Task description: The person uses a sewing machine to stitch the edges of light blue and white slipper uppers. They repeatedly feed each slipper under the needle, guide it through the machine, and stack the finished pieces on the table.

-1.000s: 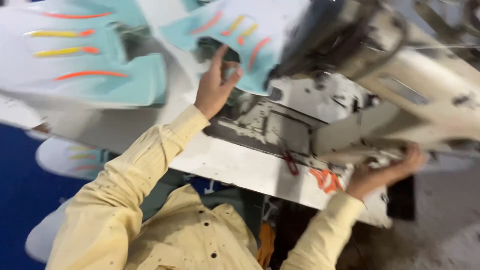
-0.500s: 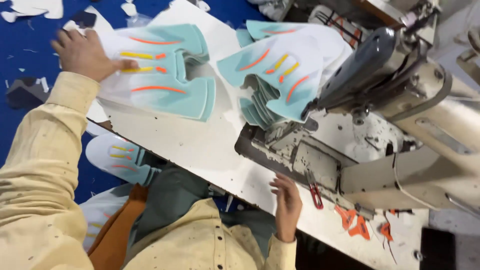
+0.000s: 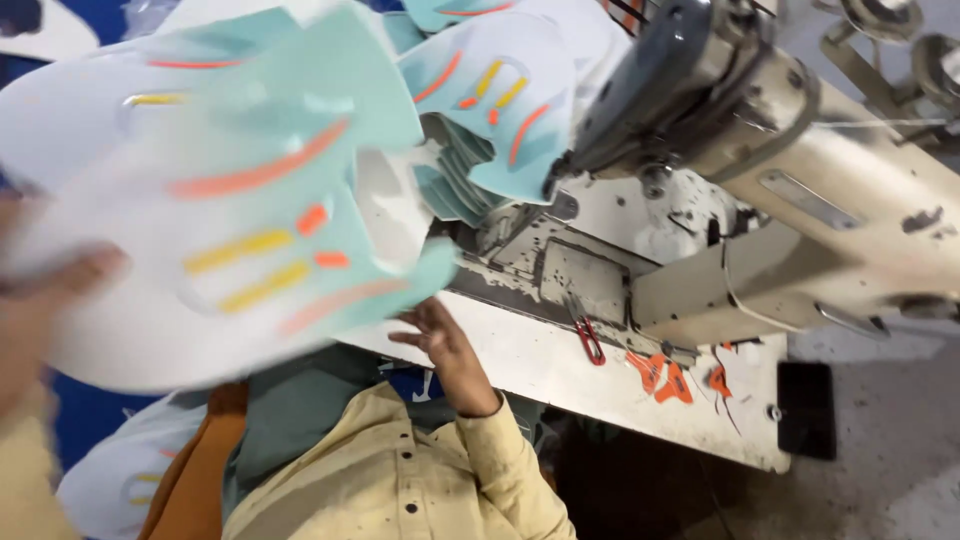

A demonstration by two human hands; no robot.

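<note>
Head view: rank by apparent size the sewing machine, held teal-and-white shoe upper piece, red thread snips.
1. sewing machine and held shoe upper piece: alike; the piece is blurred and nearer the camera, so unranked.
2. red thread snips, smallest.

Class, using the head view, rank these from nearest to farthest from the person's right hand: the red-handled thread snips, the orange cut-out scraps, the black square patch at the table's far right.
From the right hand:
1. Red-handled thread snips, just right of it on the table.
2. Orange cut-out scraps, further right near the table edge.
3. Black square patch, far right end.
</note>
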